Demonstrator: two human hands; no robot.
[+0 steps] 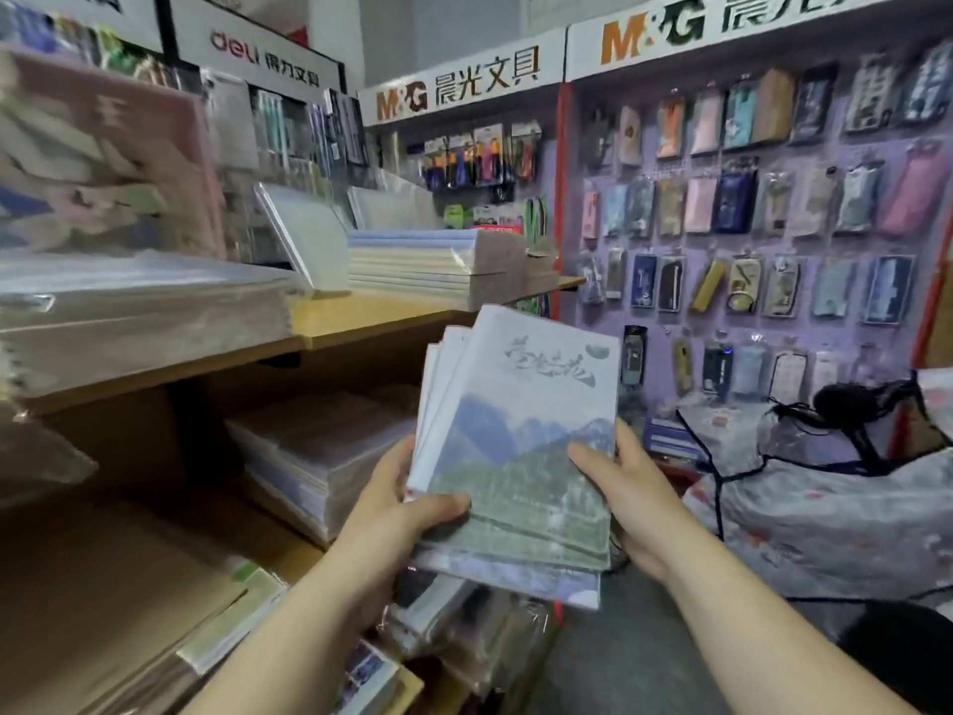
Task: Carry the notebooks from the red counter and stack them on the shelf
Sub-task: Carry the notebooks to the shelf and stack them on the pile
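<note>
Several notebooks point(521, 456), fanned stack, mountain cover on top, held in air between both hands. Left hand point(397, 513) clamped on lower left edge, thumb over cover. Right hand point(624, 492) gripping right edge. Wooden shelf point(361, 322) just beyond left hand.

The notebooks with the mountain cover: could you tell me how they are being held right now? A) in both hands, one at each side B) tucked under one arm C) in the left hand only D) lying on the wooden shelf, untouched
A: the left hand and the right hand each grip a side of the notebooks, in the air in front of the wooden shelf.
</note>
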